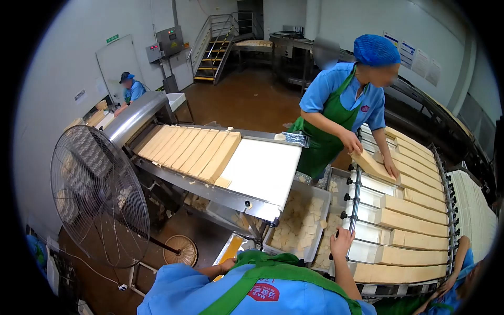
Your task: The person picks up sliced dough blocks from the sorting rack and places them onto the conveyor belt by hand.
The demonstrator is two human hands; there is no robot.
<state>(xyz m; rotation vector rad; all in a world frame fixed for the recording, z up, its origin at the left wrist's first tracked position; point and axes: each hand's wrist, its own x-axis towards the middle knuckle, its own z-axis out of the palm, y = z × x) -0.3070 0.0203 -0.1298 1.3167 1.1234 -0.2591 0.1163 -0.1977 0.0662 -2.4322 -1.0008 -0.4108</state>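
My right hand [342, 242] rests at the near left edge of the conveyor, touching the metal side rail [357, 202], its fingers apart and nothing visible in them. Long blocks of stacked pale dough sheets [415, 256] lie across that conveyor, separated by thin rods. Low in front of my body is my left hand [228, 264], partly covered by my apron, so its fingers are unclear. It is close to a yellow flat thing [231, 249] in a white tray. Across the conveyor, a co-worker [341, 105] in a blue hairnet holds a dough block [374, 167] with both hands.
Another belt [257, 168] carries a row of dough blocks [189, 149] out of a steel machine [142, 118]. Bins of dough scraps [296, 223] stand below. A large fan [100, 197] is at left. Another person's arm [459, 262] reaches in at right.
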